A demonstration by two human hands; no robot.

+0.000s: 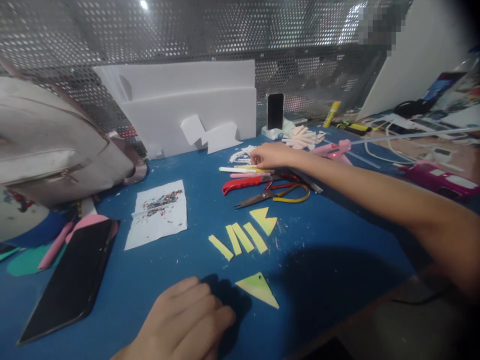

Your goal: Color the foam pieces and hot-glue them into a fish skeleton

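Observation:
My right hand (270, 154) reaches far across the blue table (330, 250), its fingers closed over a cluster of pens and sticks (243, 171) next to a red-handled cutter (243, 184) and scissors (277, 194). What it grips, if anything, is hidden under the fingers. My left hand (187, 322) rests near the front edge with its fingers curled, nothing seen in it. Beside it lies a yellow-green foam triangle (258, 289). Several yellow-green foam strips (240, 239) and a notched piece (264, 220) lie in the middle.
A dark phone (71, 280) lies at the left, beside pink foam. A white paper (159, 212) holds coloured bits. A grey bag (56, 145) sits at the back left, white foam boards (187, 110) lean on the mesh wall, and a pink glue gun (333, 148) lies at right.

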